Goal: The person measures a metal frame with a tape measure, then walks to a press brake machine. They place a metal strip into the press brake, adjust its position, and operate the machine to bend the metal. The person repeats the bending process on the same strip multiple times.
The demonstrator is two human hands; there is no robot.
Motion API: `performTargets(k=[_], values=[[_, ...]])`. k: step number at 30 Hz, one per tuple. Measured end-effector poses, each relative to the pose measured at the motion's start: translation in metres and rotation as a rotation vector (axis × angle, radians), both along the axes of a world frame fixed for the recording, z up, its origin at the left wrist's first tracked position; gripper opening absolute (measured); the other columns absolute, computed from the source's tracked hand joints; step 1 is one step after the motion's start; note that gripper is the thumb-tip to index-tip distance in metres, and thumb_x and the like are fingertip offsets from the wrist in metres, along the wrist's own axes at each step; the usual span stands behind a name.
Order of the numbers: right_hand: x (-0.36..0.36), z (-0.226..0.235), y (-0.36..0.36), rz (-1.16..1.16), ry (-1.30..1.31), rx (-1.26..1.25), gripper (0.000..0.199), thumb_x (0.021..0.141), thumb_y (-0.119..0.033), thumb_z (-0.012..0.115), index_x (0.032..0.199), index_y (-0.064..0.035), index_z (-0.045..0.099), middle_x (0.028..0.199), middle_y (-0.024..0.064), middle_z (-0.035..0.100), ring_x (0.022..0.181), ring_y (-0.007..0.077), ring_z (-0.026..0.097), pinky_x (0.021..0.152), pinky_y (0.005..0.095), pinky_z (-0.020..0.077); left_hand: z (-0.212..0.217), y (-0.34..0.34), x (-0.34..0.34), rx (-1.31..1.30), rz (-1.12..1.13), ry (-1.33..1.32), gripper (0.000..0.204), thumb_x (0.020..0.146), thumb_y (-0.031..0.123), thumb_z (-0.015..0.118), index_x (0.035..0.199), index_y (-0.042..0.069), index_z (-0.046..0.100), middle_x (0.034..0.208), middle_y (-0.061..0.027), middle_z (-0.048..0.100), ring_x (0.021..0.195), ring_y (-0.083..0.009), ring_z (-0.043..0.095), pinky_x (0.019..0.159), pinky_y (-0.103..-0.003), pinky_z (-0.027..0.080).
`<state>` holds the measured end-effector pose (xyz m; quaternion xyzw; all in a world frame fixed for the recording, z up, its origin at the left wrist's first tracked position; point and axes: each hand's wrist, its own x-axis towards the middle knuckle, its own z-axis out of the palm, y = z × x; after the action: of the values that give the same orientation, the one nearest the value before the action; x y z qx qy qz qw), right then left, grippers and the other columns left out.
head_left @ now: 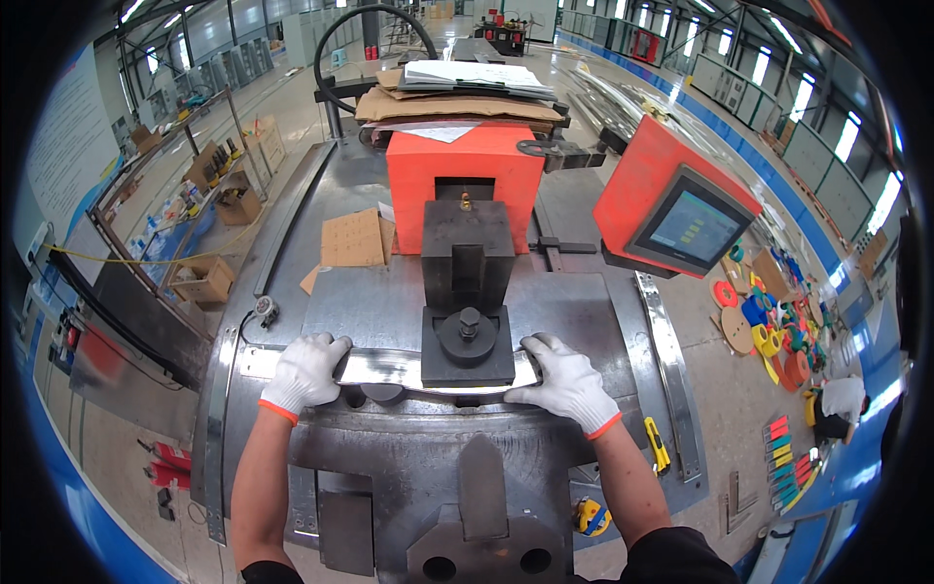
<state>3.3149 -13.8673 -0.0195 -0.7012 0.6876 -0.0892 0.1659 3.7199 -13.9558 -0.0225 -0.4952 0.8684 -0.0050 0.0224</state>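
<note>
A shiny flat metal bar (387, 367) lies crosswise on the steel machine table, its middle passing at a dark press block (469, 373) with a round bolted piece on top. My left hand (307, 373), in a white knitted glove with an orange cuff, grips the bar left of the block. On the other side my right hand (566, 383), gloved the same way, has its fingers closed on the bar near its right end. Both hands are apart from the block. Where the bar meets the block, part of it is hidden.
Behind the block rises the red machine housing (409, 195), with papers and cardboard stacked on top. A touchscreen (691, 226) in a red case hangs at the right. A yellow utility knife (657, 445) and a tape measure (592, 518) lie near my right forearm. Another person (839, 407) is far right.
</note>
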Motion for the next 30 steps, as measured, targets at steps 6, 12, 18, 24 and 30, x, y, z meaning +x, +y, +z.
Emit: performTargets(k=[6, 12, 18, 24, 30], values=[[-0.001, -0.002, 0.0, -0.003, -0.01, -0.003, 0.093, 0.074, -0.065, 0.085, 0.147, -0.0158, 0.056, 0.155, 0.0097, 0.054, 0.136, 0.0363, 0.059, 0.109, 0.0481, 0.053, -0.003, 0.0, 0.0, -0.015, 0.002, 0.025, 0.054, 0.073, 0.014, 0.071, 0.127, 0.01, 0.067, 0.102, -0.0189, 0.069, 0.098, -0.0406, 0.069, 0.09, -0.048, 0.056], [0.001, 0.0, 0.0, -0.005, -0.027, -0.006, 0.092, 0.074, -0.064, 0.085, 0.147, -0.0163, 0.057, 0.154, 0.009, 0.055, 0.134, 0.0369, 0.06, 0.108, 0.0484, 0.0536, -0.004, 0.0, 0.002, -0.004, 0.012, 0.014, 0.054, 0.073, 0.014, 0.071, 0.127, 0.011, 0.067, 0.103, -0.0193, 0.068, 0.098, -0.0413, 0.069, 0.09, -0.048, 0.055], [0.0, 0.0, 0.0, -0.016, -0.002, -0.018, 0.092, 0.073, -0.063, 0.086, 0.146, -0.0157, 0.058, 0.153, 0.0092, 0.056, 0.132, 0.0378, 0.062, 0.108, 0.0484, 0.054, -0.002, 0.002, -0.004, -0.014, 0.018, 0.005, 0.055, 0.075, 0.013, 0.07, 0.129, 0.011, 0.066, 0.103, -0.0195, 0.069, 0.096, -0.0407, 0.07, 0.088, -0.048, 0.056], [0.002, -0.004, -0.001, 0.002, -0.044, -0.096, 0.094, 0.07, -0.061, 0.089, 0.145, -0.0126, 0.061, 0.147, 0.0148, 0.06, 0.127, 0.0401, 0.064, 0.106, 0.0484, 0.0542, -0.01, 0.001, 0.003, -0.025, 0.014, 0.044, 0.056, 0.077, 0.015, 0.072, 0.132, 0.011, 0.067, 0.108, -0.0217, 0.069, 0.101, -0.0417, 0.068, 0.091, -0.049, 0.055], [-0.003, -0.016, -0.005, -0.023, -0.04, -0.09, 0.096, 0.07, -0.062, 0.088, 0.148, -0.015, 0.058, 0.154, 0.0151, 0.055, 0.132, 0.0389, 0.062, 0.109, 0.0469, 0.0531, -0.01, -0.001, 0.0, -0.04, -0.004, 0.091, 0.055, 0.076, 0.01, 0.07, 0.131, 0.008, 0.067, 0.105, -0.0215, 0.069, 0.101, -0.0427, 0.068, 0.092, -0.049, 0.055]])
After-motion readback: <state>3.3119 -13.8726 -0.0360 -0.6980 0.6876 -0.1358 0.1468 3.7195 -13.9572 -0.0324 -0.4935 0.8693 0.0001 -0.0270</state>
